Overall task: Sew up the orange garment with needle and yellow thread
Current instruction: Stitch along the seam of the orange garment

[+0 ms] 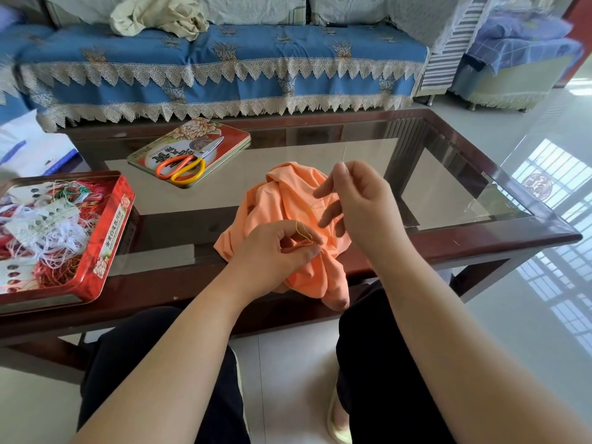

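Observation:
The orange garment point(282, 200) lies crumpled on the near edge of the glass-topped table point(448, 174), one fold hanging over the front rim. My left hand point(275, 251) pinches a bunch of the cloth together with the yellow thread point(300, 230), which loops over its fingers. My right hand point(355, 193) is raised above the garment and pinches a thin needle point(344, 155) that points up and away; its other fingers are spread. The thread runs faintly from the cloth toward the right hand.
An open red tin point(105, 232) full of tangled threads sits at the table's left. Its lid point(237, 136) lies further back with orange-handled scissors point(182, 166) on it. A blue-covered sofa point(224, 59) stands behind the table. My knees are under the front edge.

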